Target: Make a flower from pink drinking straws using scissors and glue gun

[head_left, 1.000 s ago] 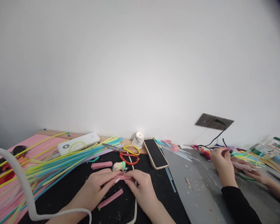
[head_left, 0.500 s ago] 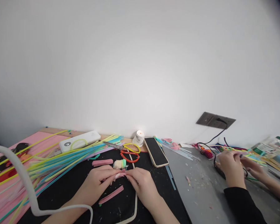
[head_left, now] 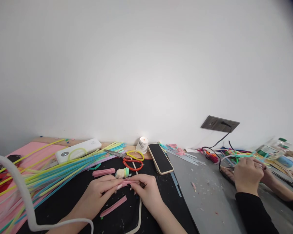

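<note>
My left hand [head_left: 97, 193] and my right hand [head_left: 147, 191] meet over the black mat, pinching a short pink pipe cleaner piece [head_left: 125, 184] between their fingertips. Part of that piece is hidden by the fingers. Just behind it lies a small cream and green wound bundle [head_left: 122, 173]. One bunch of pink pipe cleaners [head_left: 104, 172] rests behind my left hand, and another pink bunch [head_left: 113, 206] lies in front of it. Scissors [head_left: 125, 157] with yellow and red handles sit beyond my hands, blades pointing left.
Long coloured pipe cleaners [head_left: 70, 174] and a white power bank [head_left: 78, 150] are at left. A candle cup [head_left: 142, 145] and phone [head_left: 160, 158] stand near the wall. A white cable [head_left: 21, 191] crosses the left foreground. A co-worker's hands [head_left: 249, 175] work at right.
The view has shifted slightly, so most things sit a little farther left. My fingers have spread a bit, showing more of the pink piece. The co-worker's hands have changed position.
</note>
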Action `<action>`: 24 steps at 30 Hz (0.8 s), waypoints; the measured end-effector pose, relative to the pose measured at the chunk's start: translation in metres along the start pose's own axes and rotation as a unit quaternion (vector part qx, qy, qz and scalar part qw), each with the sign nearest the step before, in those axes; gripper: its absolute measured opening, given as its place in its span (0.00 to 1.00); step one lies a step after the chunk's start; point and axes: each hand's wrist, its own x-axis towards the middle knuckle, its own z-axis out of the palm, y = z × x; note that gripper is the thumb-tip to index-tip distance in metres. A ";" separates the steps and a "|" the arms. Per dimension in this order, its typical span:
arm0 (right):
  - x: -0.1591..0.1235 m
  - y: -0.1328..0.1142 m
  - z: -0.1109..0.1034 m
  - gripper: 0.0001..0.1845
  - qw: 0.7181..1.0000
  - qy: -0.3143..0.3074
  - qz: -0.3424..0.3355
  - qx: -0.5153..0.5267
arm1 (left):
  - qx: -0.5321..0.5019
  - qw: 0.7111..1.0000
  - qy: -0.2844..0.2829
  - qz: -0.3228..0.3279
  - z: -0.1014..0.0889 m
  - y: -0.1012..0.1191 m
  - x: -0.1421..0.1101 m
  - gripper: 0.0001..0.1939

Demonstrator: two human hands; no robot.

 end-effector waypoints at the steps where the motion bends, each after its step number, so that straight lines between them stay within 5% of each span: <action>1: 0.000 0.001 0.000 0.08 1.000 0.002 0.002 0.005 | 0.001 1.000 -0.001 -0.004 -0.001 0.000 0.000 0.12; 13: -0.001 -0.001 -0.001 0.10 0.999 0.021 -0.037 -0.027 | 0.038 0.997 0.049 -0.051 -0.006 -0.003 0.001 0.09; 24: 0.002 -0.001 0.004 0.07 0.972 0.020 0.106 0.209 | 0.031 0.999 0.020 -0.024 -0.002 -0.006 -0.001 0.09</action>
